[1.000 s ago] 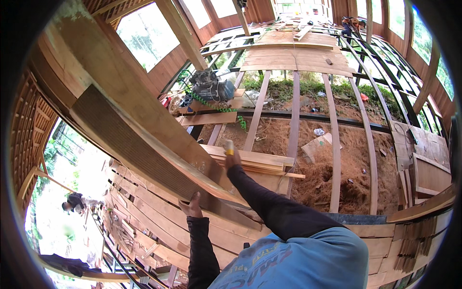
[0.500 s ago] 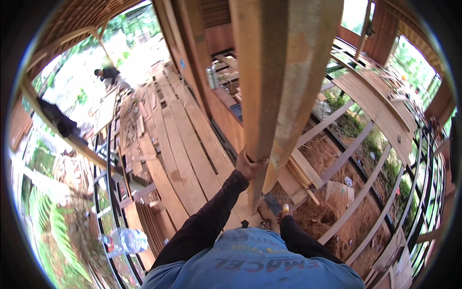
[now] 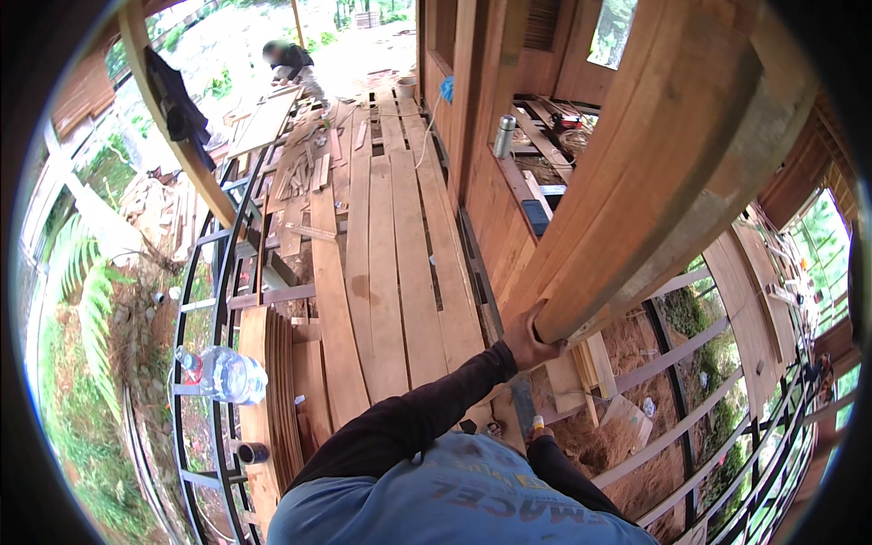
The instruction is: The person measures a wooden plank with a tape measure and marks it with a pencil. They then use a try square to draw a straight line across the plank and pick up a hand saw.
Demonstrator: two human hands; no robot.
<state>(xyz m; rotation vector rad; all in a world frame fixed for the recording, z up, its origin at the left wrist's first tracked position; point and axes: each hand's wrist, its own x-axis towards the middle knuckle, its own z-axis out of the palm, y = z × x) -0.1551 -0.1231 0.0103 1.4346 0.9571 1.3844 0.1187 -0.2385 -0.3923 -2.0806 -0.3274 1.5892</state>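
Observation:
My left hand (image 3: 531,341) is closed round the near side of a thick wooden post (image 3: 627,209), its fingers and thumb wrapped on the wood. In the picture the post slants up to the right and fills much of that side. Lower down, beside my body, my right hand (image 3: 536,434) is closed on a small white-and-yellow thing (image 3: 538,421), whose kind I cannot make out. A flat grey strip (image 3: 523,406) lies close to it; whether the two are joined cannot be told.
Gapped floorboards (image 3: 368,272) run ahead, with wood offcuts (image 3: 304,173) on them. A clear plastic jug (image 3: 234,374) stands at left by stacked boards (image 3: 268,400). A steel flask (image 3: 504,136) rests on a wall ledge. Open joists (image 3: 681,331) span soil at right. Another person (image 3: 292,68) crouches far off.
The view has swung to the left, so the post now sits further right and slants more. My left hand keeps its hold on it. My right hand stays low with the white-and-yellow thing.

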